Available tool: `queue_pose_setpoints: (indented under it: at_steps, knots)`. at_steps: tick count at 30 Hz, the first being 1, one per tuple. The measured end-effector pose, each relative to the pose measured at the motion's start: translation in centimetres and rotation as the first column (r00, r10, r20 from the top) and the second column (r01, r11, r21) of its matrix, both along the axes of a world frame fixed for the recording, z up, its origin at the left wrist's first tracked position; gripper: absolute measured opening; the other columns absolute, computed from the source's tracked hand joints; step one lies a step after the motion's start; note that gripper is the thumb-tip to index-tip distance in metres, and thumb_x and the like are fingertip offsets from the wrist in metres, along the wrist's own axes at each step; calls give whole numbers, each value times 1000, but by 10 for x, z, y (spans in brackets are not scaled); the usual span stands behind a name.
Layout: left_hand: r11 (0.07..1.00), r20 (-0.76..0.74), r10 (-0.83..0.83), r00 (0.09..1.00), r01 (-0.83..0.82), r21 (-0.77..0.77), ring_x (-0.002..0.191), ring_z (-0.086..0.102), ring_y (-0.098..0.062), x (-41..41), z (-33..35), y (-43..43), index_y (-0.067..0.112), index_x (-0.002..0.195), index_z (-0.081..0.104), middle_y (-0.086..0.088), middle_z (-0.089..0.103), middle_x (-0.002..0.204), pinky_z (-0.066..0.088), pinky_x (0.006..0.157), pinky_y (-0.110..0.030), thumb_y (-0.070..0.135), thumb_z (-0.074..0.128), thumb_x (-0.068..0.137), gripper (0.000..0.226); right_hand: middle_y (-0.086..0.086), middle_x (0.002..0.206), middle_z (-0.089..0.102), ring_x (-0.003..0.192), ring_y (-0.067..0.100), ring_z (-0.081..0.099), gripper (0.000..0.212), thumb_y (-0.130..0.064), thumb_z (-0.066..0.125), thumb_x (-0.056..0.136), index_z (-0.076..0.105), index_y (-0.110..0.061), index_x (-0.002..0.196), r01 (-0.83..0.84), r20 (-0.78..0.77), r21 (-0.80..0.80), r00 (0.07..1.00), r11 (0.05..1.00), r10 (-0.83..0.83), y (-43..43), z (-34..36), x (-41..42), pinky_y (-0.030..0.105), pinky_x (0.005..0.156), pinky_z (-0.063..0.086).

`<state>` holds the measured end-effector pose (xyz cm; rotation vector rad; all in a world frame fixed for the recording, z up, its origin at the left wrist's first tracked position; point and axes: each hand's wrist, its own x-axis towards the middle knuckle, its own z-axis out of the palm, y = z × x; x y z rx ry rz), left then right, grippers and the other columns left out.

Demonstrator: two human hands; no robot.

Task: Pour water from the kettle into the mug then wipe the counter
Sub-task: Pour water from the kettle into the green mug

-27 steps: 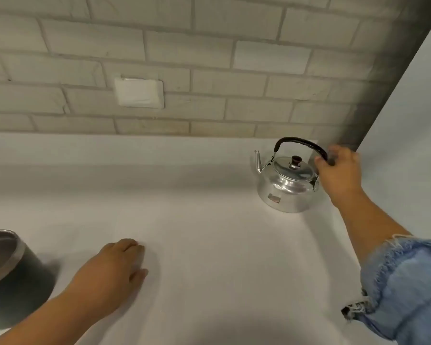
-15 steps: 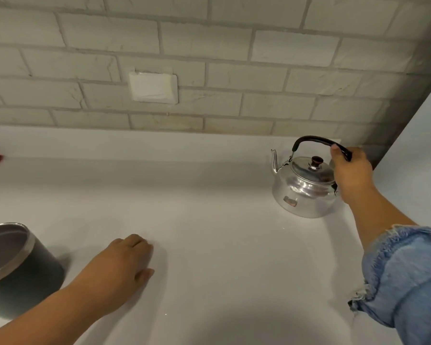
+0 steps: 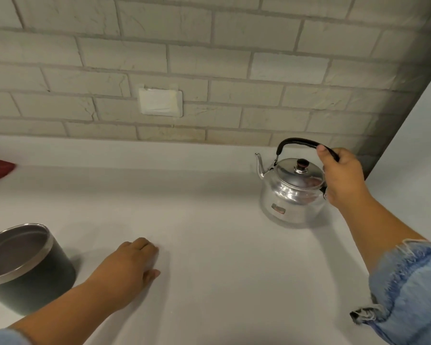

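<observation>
Bare forearms, frayed light-blue denim sleeve [image 3: 413, 292] rolled above the right wrist.

Readable text: none anywhere in view.
Kettle label: the kettle [image 3: 292, 192], just left of the right hand [image 3: 343, 180] that grips its handle, bears a small reddish sticker [image 3: 278, 208] low on its side; any print on it is too small and blurred to read.
Wall plate: a blank white plate [image 3: 160, 102] on the brick wall, up beyond the left hand [image 3: 127, 268], shows no writing.
Mug: the dark mug [image 3: 23, 267], left of the left hand, shows no marking.
</observation>
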<state>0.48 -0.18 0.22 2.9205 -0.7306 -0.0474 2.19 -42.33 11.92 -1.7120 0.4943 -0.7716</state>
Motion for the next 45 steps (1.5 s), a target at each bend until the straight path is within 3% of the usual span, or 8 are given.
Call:
queue_pose_setpoints:
  at_steps: [8, 14, 18, 22, 27, 33, 38, 45]
  knots:
    - [961, -12, -30, 999, 25, -275, 118, 51, -2, -16, 42, 12, 39, 127, 50, 23, 47, 133, 40, 100, -20, 57, 45, 87, 44, -6, 55, 42, 53, 12, 37, 30, -52, 67, 78, 59, -23, 74, -141, 27, -61, 989, 988, 143, 82, 35, -30, 32, 58, 38]
    - [774, 167, 186, 968, -40, -632, 96, 54, 21, -51, 108, 73, 52, 99, 61, 39, 56, 109, 37, 70, 6, 58, 49, 75, 27, -15, 48, 39, 49, 6, 35, 30, -49, 71, 75, 58, -23, 65, -328, 80, -29, 941, 944, 330, 150, 51, -52, 27, 57, 34]
    - [708, 141, 380, 914, -190, -680, 90, 65, 1, -59, 114, 134, 58, 97, 58, 39, 58, 106, 54, 58, -17, 61, 46, 74, 26, -15, 48, 37, 45, 4, 33, 30, -49, 73, 73, 59, -26, 59, -434, 80, 19, 899, 901, 431, 194, 56, -61, 25, 54, 32]
    - [657, 31, 503, 864, -359, -663, 102, 63, -26, -65, 93, 183, 67, 92, 50, 11, 61, 119, 53, 82, -40, 60, 45, 75, 19, -14, 50, 36, 47, 7, 32, 30, -49, 74, 70, 60, -25, 61, -515, 80, 21, 855, 857, 512, 238, 59, -68, 25, 54, 32]
    - [546, -172, 520, 837, -480, -687, 101, 56, -11, -65, 70, 209, 52, 103, 58, 6, 66, 119, 42, 86, -32, 32, 59, 88, 25, -15, 48, 38, 45, 6, 33, 40, -59, 73, 54, 65, -22, 67, -553, 71, 25, 832, 833, 550, 284, 66, -74, 19, 49, 33]
    - [701, -42, 462, 886, -394, -594, 98, 62, -17, -53, 65, 210, 22, 118, 65, 3, 67, 119, 48, 90, -28, 12, 62, 88, 32, -15, 48, 39, 45, 4, 34, 51, -65, 73, 50, 63, -18, 69, -554, 22, -59, 831, 831, 556, 319, 66, -79, 26, 55, 32]
    - [850, 104, 386, 917, -309, -427, 103, 63, -16, -40, 69, 217, 22, 111, 71, 6, 67, 117, 46, 89, -24, 17, 58, 90, 25, -14, 47, 36, 44, 5, 32, 49, -64, 74, 48, 63, -19, 66, -539, 13, -34, 842, 842, 539, 336, 68, -85, 25, 54, 30]
    - [910, 111, 330, 937, -285, -301, 109, 59, -11, -36, 67, 215, 27, 124, 61, 11, 56, 132, 44, 93, -20, 20, 50, 94, 33, -16, 41, 39, 38, 2, 36, 48, -53, 75, 63, 62, -8, 74, -479, -37, -144, 877, 866, 479, 354, 71, -88, 22, 53, 30]
